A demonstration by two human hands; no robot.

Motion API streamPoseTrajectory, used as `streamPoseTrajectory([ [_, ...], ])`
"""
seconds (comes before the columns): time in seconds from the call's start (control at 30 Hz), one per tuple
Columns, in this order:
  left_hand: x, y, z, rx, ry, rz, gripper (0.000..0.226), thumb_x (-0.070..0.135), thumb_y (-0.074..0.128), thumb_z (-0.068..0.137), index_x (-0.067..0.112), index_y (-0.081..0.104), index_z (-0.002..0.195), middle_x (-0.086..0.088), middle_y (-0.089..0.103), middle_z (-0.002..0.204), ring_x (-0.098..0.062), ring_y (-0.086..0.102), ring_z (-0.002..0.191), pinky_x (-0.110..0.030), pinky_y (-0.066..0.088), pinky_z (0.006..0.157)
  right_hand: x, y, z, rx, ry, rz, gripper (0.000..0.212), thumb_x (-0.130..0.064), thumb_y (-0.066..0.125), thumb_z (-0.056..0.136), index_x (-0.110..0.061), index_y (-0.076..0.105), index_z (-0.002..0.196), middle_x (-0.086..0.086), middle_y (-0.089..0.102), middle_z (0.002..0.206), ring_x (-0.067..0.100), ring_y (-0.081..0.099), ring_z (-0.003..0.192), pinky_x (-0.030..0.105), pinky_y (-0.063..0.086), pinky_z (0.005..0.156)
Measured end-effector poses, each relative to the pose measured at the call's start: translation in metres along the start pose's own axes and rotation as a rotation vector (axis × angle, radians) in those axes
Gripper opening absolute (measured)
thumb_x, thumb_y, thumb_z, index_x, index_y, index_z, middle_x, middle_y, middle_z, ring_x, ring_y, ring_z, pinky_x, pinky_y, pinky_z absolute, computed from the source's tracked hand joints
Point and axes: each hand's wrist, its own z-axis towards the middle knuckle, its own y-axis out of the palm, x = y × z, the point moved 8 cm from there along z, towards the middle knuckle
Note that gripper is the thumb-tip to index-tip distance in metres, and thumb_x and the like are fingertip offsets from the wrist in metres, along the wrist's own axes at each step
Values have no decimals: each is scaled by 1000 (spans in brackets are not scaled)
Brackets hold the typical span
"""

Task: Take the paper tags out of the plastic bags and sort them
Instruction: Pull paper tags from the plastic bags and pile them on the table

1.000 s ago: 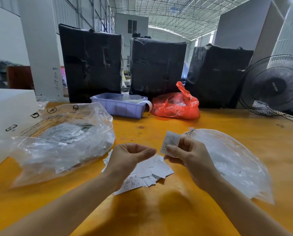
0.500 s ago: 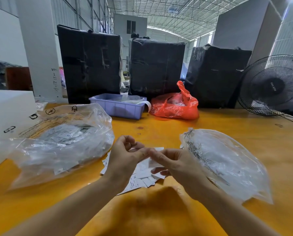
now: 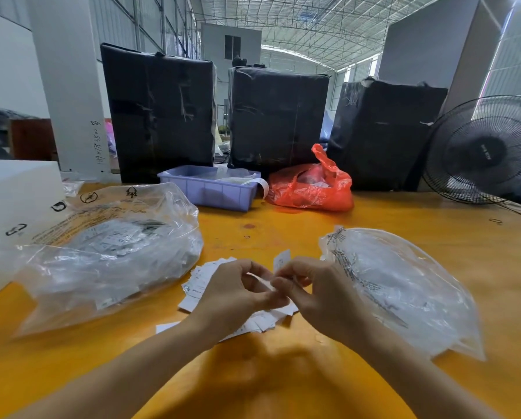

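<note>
Both hands meet above the loose tag pile (image 3: pixel 203 279): right hand (image 3: pixel 319 293) pinches a paper tag (image 3: pixel 282 259), long axis toward twelve o'clock; left hand (image 3: pixel 238 293) pinches its lower end.

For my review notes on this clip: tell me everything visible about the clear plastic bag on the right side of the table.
The clear plastic bag lies flat on the orange table, right of the right hand, whose back overlaps its left edge. It is thin, crinkled, glossy film, slightly puffed. Dark printed text runs diagonally down its left side. Contents look pale and indistinct; I cannot tell individual tags inside. Its near right corner tapers flat.
</note>
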Motion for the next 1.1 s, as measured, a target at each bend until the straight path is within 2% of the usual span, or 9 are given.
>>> streamPoseTrajectory([
  [0.13,-1,-5,0,30,-14,-65,11,5,80,68,7,71,75,-5,69,59,-8,62,51,-13,46,51,10,-18,2,179,66,53,10,-12,64,88,-11,72,93,-5,68,76,11,64,70,33,52,67],
  [0.27,4,-6,-3,47,-43,-139,10,26,76,65,16,75,67,-4,73,68,-7,62,55,-16,47,53,32,-33,0,295,241,242,45,-11,68,84,-22,54,126,-8,66,89,6,66,84,21,56,73],
  [0.37,1,-6,-4,66,-87,-145,20,32,75,59,14,76,70,-1,72,67,-5,61,56,-20,44,58,40,-33,0,331,317,512,35,-7,72,79,-15,61,112,-4,72,90,10,70,85,18,55,68],
  [0.43,0,-6,-3,62,-115,-136,8,23,78,64,16,76,68,0,70,63,-2,60,55,-21,44,60,40,-32,0,336,334,647,27,-6,74,76,-12,62,100,3,71,88,13,70,84,16,53,66],
  [0.53,-3,-3,-2,36,-137,-116,4,14,80,68,16,77,66,1,69,61,0,58,52,-21,44,60,40,-27,0,302,361,722,33,-8,76,73,-18,60,99,10,65,90,17,67,84,22,55,68],
  [0.63,-3,1,-3,12,-143,-96,9,13,81,68,17,76,61,2,68,58,0,57,50,-16,42,55,35,-21,1,257,349,781,32,-5,76,70,-20,62,95,6,65,83,16,67,79,23,55,65],
  [0.73,-2,2,-4,5,-133,-94,10,13,82,66,16,75,59,1,66,55,-1,55,49,-13,41,50,32,-17,1,222,328,780,27,-8,77,66,-19,65,88,1,68,76,15,67,75,22,54,62],
  [0.87,-1,2,-4,8,-128,-91,13,12,83,64,14,73,56,1,64,52,0,54,47,-10,40,45,30,-18,2,214,312,798,35,-20,76,56,-17,65,89,2,69,76,17,68,77,22,55,63],
  [1.1,0,0,-4,38,-101,-52,13,11,84,64,12,73,58,2,65,51,1,55,46,-10,40,46,17,-26,1,249,173,573,31,-6,77,72,-25,61,90,4,66,84,12,68,77,17,54,61],
])
